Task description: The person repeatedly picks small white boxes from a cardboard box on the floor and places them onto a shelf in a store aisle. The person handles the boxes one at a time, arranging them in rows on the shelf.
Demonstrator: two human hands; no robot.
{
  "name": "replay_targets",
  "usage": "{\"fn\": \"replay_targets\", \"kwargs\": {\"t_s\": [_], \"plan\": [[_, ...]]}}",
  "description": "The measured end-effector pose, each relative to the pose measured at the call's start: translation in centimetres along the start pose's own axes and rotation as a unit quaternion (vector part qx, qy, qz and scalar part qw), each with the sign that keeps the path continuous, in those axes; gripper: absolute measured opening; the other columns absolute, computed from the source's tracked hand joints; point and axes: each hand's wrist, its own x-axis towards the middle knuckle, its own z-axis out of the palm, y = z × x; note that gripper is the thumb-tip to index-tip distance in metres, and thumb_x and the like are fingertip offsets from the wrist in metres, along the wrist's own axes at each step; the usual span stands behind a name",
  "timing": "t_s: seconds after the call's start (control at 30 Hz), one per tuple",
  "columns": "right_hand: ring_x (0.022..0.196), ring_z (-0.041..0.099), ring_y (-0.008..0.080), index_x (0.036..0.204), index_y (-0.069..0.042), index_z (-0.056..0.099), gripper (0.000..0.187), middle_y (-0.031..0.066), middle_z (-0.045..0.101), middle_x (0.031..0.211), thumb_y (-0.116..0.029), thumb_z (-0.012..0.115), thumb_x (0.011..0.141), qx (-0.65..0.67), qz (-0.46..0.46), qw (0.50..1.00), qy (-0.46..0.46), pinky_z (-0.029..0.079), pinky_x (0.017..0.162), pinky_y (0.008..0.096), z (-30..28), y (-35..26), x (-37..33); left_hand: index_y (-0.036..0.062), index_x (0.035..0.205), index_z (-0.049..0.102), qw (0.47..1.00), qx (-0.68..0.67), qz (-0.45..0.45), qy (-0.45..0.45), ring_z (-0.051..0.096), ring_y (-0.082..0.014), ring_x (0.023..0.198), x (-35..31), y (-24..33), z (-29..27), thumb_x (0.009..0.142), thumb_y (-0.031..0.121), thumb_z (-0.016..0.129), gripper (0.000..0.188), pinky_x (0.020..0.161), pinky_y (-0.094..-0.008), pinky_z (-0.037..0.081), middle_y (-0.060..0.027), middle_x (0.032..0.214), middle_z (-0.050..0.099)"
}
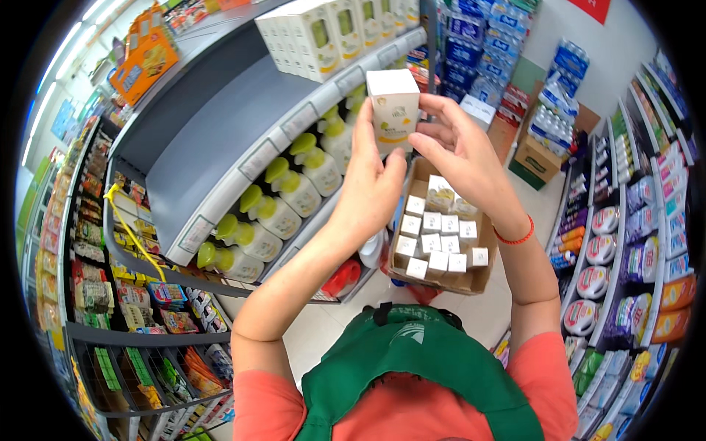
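Between my two hands I hold a white carton (394, 110) upright, with yellow and green print on its front. My left hand (371, 176) grips its left side, thumb low on the front. On its right side, my right hand (460, 151) has its fingers curled round it. Below my hands stands an open cardboard box (462, 282) holding several small white cartons (431, 222). At the upper left is the shelf's bare grey top board (220, 117). Similar white cartons (323, 37) stand in a row at its far end.
Under that board, white pump bottles (300, 176) with lime-green tops line the lower shelf. A black wire rack (147, 338) holds snack packets at left. Shelves of packaged goods (625, 242) run along the right. Stacked water packs (478, 44) stand at the back.
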Motion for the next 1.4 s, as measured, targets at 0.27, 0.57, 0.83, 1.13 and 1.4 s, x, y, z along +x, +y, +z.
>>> {"fn": "replay_targets", "kwargs": {"t_s": [0.27,0.57,0.83,1.13,1.4], "plan": [[0.117,0.062,0.0306,0.137,0.003,0.044,0.049,0.0195,0.058,0.131,-0.010,0.063,0.093,0.002,0.148,0.988,0.051,0.053,0.094,0.0380,-4.5,4.7,-10.3,-0.0021,0.154,0.014,0.986,-0.067,-0.101,-0.115,0.033,-0.0351,0.143,-5.1,-5.4,8.2,0.094,0.001,0.047,0.069,0.105,-0.0378,0.042,-0.0260,0.152,0.030],[0.113,0.065,0.0302,0.142,0.004,0.037,0.059,0.0224,0.056,0.134,-0.006,0.065,0.091,-0.018,0.281,0.950,0.135,0.057,0.089,0.0361,-6.2,12.4,-22.8,-0.0042,0.150,0.025,0.945,-0.083,-0.244,-0.201,0.048,-0.0378,0.130,-13.0,-11.1,16.7,0.091,0.002,0.050,0.064,0.108,-0.0399,0.038,-0.0295,0.141,0.045],[0.118,0.063,0.0305,0.142,0.005,0.035,0.065,0.0234,0.054,0.135,-0.004,0.069,0.087,-0.051,0.345,0.927,0.142,0.055,0.090,0.0358,-5.9,14.8,-29.0,-0.0009,0.150,0.025,0.891,-0.101,-0.354,-0.266,0.060,-0.0276,0.115,-17.7,-15.3,20.5,0.091,-0.003,0.046,0.063,0.094,-0.0356,0.051,-0.0286,0.145,0.043],[0.120,0.061,0.0316,0.143,0.005,0.035,0.068,0.0246,0.053,0.137,-0.008,0.072,0.086,-0.026,0.325,0.931,0.165,0.053,0.094,0.0366,-6.5,17.1,-30.7,-0.0025,0.147,0.030,0.906,-0.118,-0.342,-0.222,0.048,-0.0340,0.135,-18.3,-16.7,22.4,0.088,-0.006,0.048,0.062,0.101,-0.0369,0.047,-0.0319,0.141,0.047],[0.119,0.062,0.0269,0.144,-0.002,0.038,0.072,0.0164,0.060,0.131,-0.017,0.077,0.084,-0.116,0.368,0.918,0.092,0.051,0.093,0.0359,-7.7,16.9,-30.8,-0.0043,0.142,0.034,0.887,-0.149,-0.376,-0.224,0.043,-0.0300,0.140,-19.1,-17.4,22.9,0.090,-0.011,0.044,0.054,0.109,-0.0368,0.041,-0.0222,0.144,0.045]]}}
